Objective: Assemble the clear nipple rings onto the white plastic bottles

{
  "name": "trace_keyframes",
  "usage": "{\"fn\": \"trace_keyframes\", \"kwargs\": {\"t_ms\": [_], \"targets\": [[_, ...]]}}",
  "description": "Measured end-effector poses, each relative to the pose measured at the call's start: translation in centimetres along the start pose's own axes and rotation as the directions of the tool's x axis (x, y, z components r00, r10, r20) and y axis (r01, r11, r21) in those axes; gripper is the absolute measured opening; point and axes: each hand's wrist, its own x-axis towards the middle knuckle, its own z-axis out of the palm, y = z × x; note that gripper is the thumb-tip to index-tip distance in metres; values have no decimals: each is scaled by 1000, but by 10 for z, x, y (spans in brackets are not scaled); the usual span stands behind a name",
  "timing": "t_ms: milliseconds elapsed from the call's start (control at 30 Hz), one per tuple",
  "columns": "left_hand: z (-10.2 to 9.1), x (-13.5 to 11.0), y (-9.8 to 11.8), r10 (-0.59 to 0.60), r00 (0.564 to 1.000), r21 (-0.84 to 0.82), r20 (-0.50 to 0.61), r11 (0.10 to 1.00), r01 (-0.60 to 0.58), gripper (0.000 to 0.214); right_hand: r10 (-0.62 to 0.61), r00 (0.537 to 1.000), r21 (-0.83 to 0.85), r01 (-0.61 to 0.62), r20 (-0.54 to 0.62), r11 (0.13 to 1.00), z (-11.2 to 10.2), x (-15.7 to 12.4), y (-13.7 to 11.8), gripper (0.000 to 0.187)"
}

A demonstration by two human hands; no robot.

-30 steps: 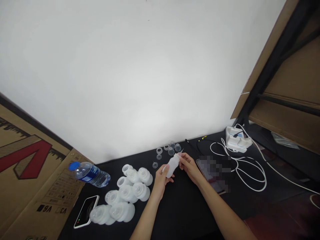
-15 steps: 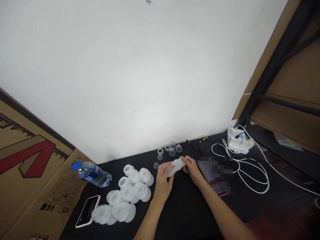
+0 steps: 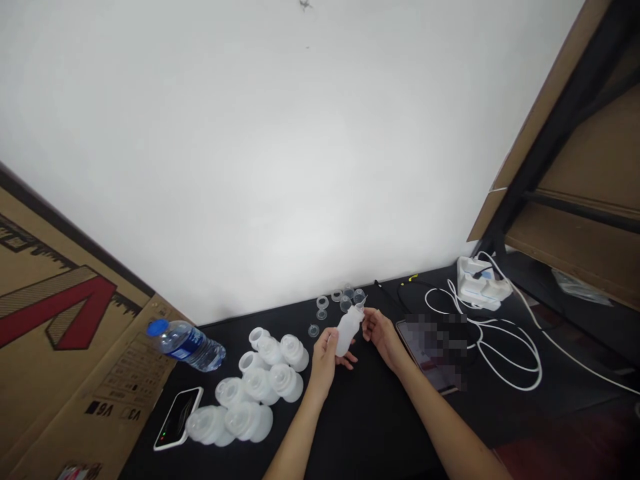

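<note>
My left hand grips a translucent white baby bottle, thumb on the near side and some fingertips showing beyond it. The bottle tilts with its top toward the wall, and a small clear piece appears around its neck. Close by on the right is my right hand, its fingers loosely bent and apart beside the bottle's neck; whether they touch it is hard to tell. Behind the bottle lie several clear caps, pale rings and a small clear disc-like part.
Several white bottles stand to the left, most with nipple tops. Farther left are a water bottle lying down, a white-framed device and a cardboard box. To the right are a tablet-like device, white cable and power strip.
The bottle has swung more upright in my left hand, whose grip has shifted lower round it. My right hand's fingers have come away from the bottle's end and loosened.
</note>
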Motion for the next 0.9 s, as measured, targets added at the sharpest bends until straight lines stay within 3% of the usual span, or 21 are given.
{"fn": "trace_keyframes", "kwargs": {"t_ms": [233, 467, 600, 667, 800, 900], "targets": [[2, 0, -1, -137, 990, -53, 40, 989, 139, 78, 49, 998, -10, -48, 49, 999, 3, -6, -7, 45], [-1, 1, -1, -90, 994, 10, 63, 996, 90, 69, 21, 997, -54, -18, 70, 998, 6, -7, -8, 42], [-3, 3, 1, -2, 1000, 66, -11, 998, 2, 63, 7, 998, -54, -3, 68, 999, 7, -7, -10, 40], [-4, 4, 1, 102, 993, 148, -52, 985, -94, 60, 6, 998, -61, -2, 59, 998, 8, -8, -12, 39], [-4, -1, 2, 355, 931, 399, -89, 869, -293, 50, 6, 999, -76, -4, 32, 997, 9, -8, -12, 41], [-3, -7, 3, 437, 894, 526, -97, 785, -327, 45, 9, 1000, -73, -7, 21, 997, 9, -7, -10, 42]]}}
